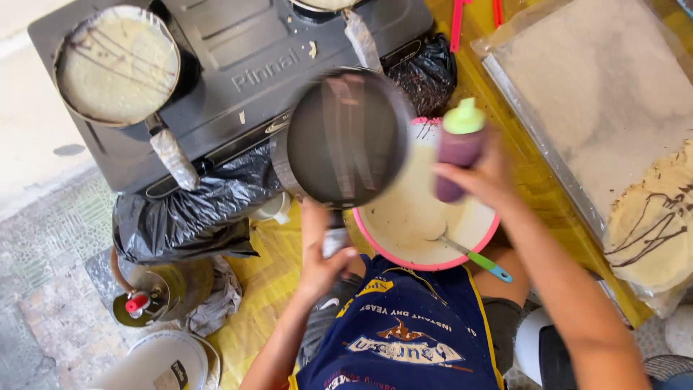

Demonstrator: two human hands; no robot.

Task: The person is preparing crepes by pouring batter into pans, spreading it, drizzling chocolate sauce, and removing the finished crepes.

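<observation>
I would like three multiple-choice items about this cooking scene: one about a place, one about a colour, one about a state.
1. Where is the spoon?
A. In the pink-rimmed bowl
B. On the stove
C. On the tray

2. What colour is the squeeze bottle cap?
A. Red
B. Green
C. White

3. How is the dark pan in the left hand?
A. Flat on the burner
B. Lying on the floor
C. Lifted and tilted over the bowl

Answers:
1 A, its scoop lies in the batter, its handle over the rim.
2 B, the cap above the right hand is light green.
3 C, the hand grips its handle and its inside faces the camera.
</observation>
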